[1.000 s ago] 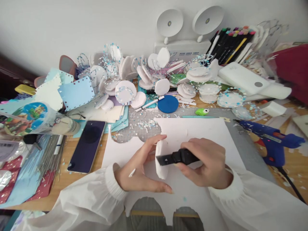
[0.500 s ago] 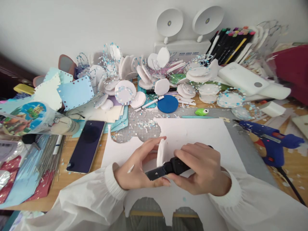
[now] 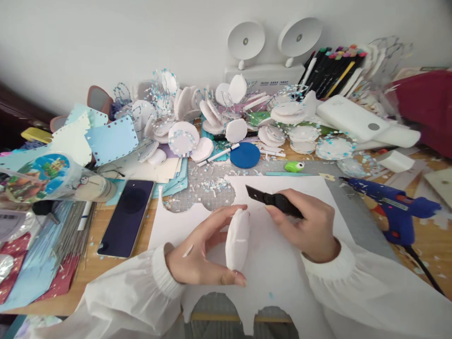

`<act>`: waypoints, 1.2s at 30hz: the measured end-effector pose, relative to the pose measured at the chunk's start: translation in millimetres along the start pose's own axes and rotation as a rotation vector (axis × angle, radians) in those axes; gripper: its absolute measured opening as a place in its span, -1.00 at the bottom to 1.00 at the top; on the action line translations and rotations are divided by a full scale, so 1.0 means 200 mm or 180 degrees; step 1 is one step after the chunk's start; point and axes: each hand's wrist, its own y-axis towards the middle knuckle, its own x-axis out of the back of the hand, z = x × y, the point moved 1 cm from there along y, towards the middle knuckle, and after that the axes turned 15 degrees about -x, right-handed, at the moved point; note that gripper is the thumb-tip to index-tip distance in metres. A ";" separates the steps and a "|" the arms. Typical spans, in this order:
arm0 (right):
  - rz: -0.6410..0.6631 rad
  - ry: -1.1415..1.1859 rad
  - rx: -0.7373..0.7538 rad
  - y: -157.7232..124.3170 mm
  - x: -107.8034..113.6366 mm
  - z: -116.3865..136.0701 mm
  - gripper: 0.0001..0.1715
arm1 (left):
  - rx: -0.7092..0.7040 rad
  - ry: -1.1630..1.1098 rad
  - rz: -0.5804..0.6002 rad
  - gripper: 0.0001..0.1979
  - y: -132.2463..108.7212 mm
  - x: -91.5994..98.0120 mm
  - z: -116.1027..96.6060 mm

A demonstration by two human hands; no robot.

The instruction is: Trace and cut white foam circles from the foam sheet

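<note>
My left hand (image 3: 203, 252) grips a thick white foam disc (image 3: 237, 240) by its edges, thumb below and fingers above, with the disc tilted on edge. A small white scrap (image 3: 188, 250) clings to the back of that hand. Up and to the right, my right hand (image 3: 307, 223) is closed on a black utility knife (image 3: 282, 202), whose dark blade points left, apart from the disc. Under both hands lies a white foam sheet (image 3: 275, 278) with rounded cutouts along its edges.
Many white discs with blue tinsel (image 3: 183, 137) crowd the back, near a blue lid (image 3: 245, 155) and a green punch (image 3: 294, 166). A phone (image 3: 126, 218) and a plastic cup (image 3: 95, 186) are left; a blue glue gun (image 3: 399, 207) with a cord lies right.
My right hand has moved the knife up and right, away from the disc. The disc in my left hand has turned to show more of its face. The camera view has shifted slightly.
</note>
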 end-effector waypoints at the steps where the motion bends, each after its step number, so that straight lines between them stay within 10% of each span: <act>1: 0.0007 0.0043 -0.0021 0.00 0.00 0.00 -0.73 | -0.0014 -0.0042 -0.0019 -0.05 0.00 0.00 0.00; 18: 0.0554 0.0222 0.1579 -0.10 0.04 0.16 -0.85 | -0.0649 0.1864 0.0301 -0.12 0.03 0.02 -0.01; 27: -0.0178 0.0355 -0.0269 -0.06 0.00 0.03 -0.74 | -0.0585 0.0975 -0.0079 -0.15 0.01 0.01 0.01; 36: 0.0484 0.0489 0.0659 -0.06 0.02 0.12 -0.60 | -0.0973 0.1569 0.0082 -0.09 0.01 0.03 0.01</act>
